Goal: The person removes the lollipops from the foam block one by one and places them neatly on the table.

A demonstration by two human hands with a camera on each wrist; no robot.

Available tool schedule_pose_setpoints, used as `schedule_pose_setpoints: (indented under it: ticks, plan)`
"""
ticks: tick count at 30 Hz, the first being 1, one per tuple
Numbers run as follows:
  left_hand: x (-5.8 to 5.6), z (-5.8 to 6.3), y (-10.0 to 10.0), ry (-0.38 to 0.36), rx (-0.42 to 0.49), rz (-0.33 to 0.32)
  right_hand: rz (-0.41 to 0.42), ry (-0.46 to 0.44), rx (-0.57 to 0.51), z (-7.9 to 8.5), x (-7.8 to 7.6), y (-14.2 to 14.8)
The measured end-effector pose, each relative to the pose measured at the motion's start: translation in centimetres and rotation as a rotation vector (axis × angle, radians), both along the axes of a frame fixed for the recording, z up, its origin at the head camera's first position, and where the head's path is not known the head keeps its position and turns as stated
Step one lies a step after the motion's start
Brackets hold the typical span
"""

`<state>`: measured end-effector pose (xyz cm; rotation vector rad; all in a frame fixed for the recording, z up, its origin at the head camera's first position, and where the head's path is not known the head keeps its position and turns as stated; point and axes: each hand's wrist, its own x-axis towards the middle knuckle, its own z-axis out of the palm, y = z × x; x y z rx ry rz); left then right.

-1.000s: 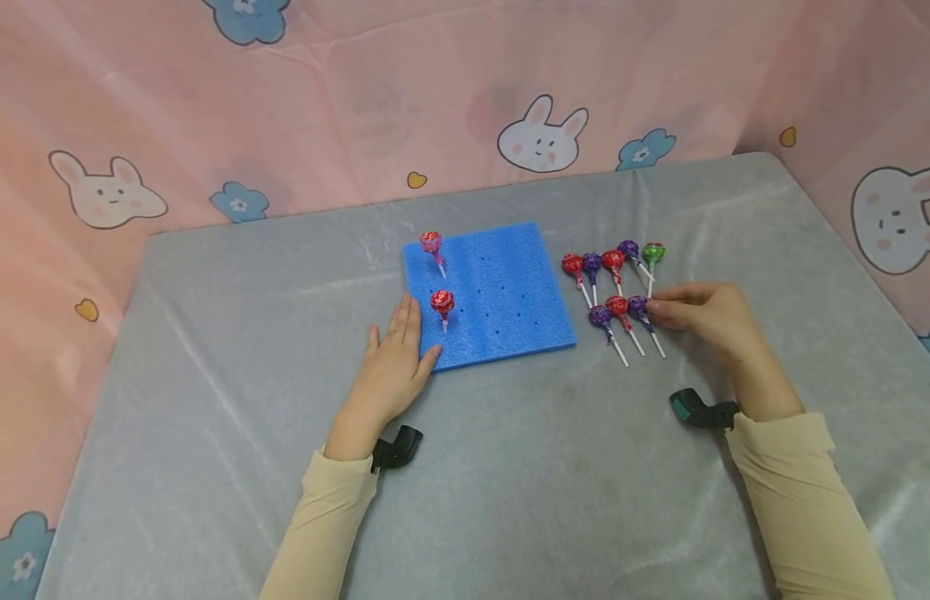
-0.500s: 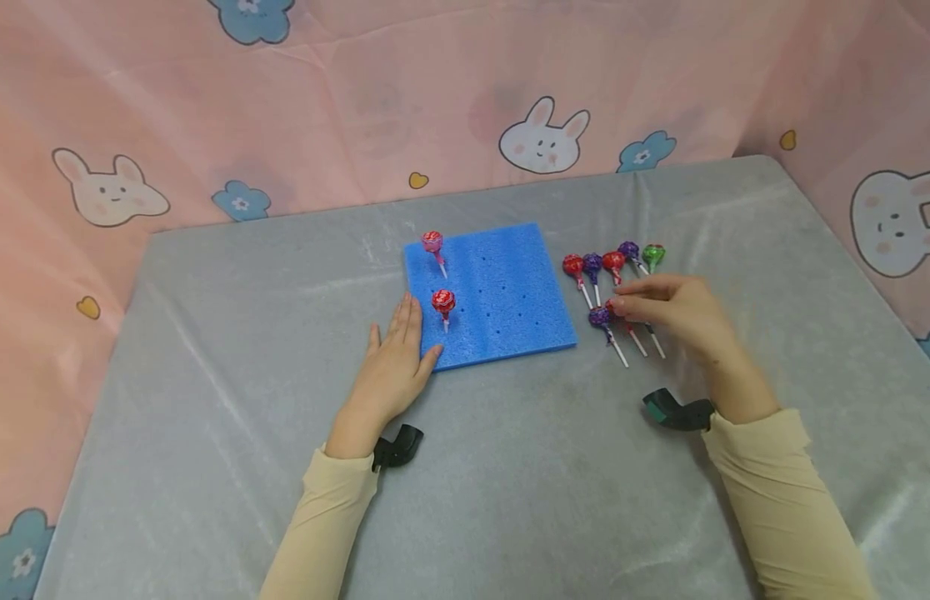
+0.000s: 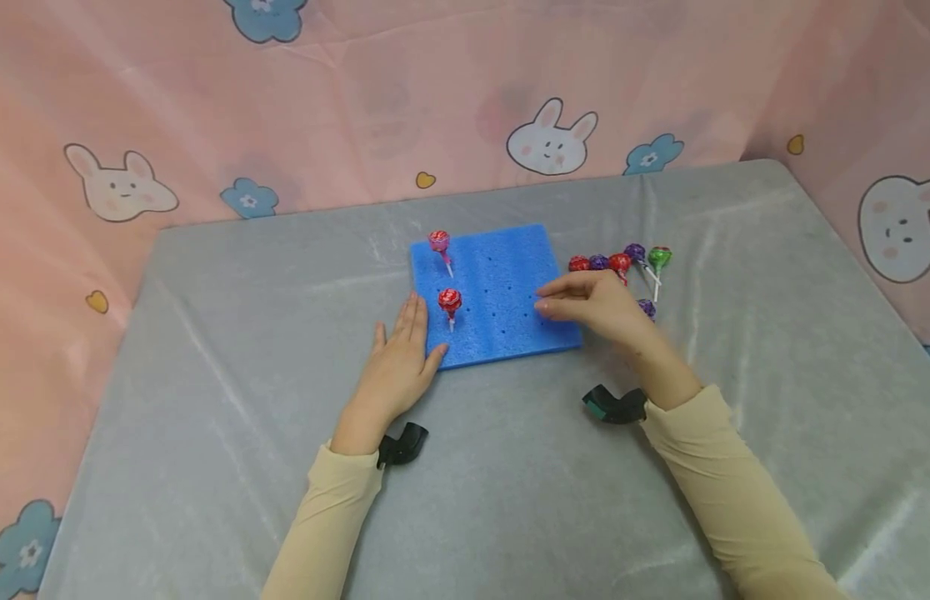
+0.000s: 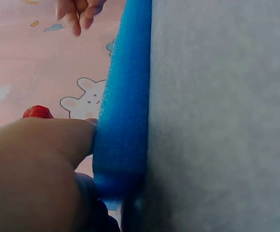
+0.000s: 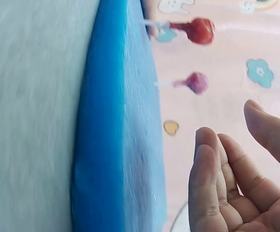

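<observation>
A blue foam board [image 3: 510,250] with rows of small holes lies on the grey table. Two lollipops stand upright in its left part: a pink one [image 3: 439,242] behind and a red one [image 3: 450,300] in front. My left hand [image 3: 393,367] rests against the board's left edge, fingers straight, with the thumb at the near corner. Above the board's right side hovers my right hand [image 3: 596,308]. In the right wrist view, the thumb [image 5: 270,133] and fingers [image 5: 205,183] are apart, with nothing between them.
Several wrapped lollipops lie right of the board, among them a green one [image 3: 660,257] and a red one [image 3: 619,263]. My right hand hides part of this group. A pink printed curtain [image 3: 345,108] hangs behind the table [image 3: 510,483].
My right hand has moved left, from the loose lollipops to above the board's right side, carrying nothing. The left hand has stayed at the board's edge.
</observation>
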<state>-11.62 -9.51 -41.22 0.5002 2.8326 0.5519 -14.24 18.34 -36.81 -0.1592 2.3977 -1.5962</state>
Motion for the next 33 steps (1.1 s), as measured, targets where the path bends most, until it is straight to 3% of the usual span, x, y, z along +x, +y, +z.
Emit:
schedule_pose_setpoints:
  ticks: [5, 18, 33]
  plan:
    - [-0.1, -0.1, 0.0, 0.0, -0.005, -0.002, 0.034, -0.009, -0.058, -0.6, -0.6, -1.8]
    - [-0.2, -0.1, 0.1, -0.006, -0.006, 0.002, 0.029, -0.041, -0.176, -1.4, -1.4, -6.0]
    - [-0.2, -0.1, 0.0, -0.003, -0.012, -0.003, 0.035, -0.031, -0.235, -1.7, -1.8, -8.1]
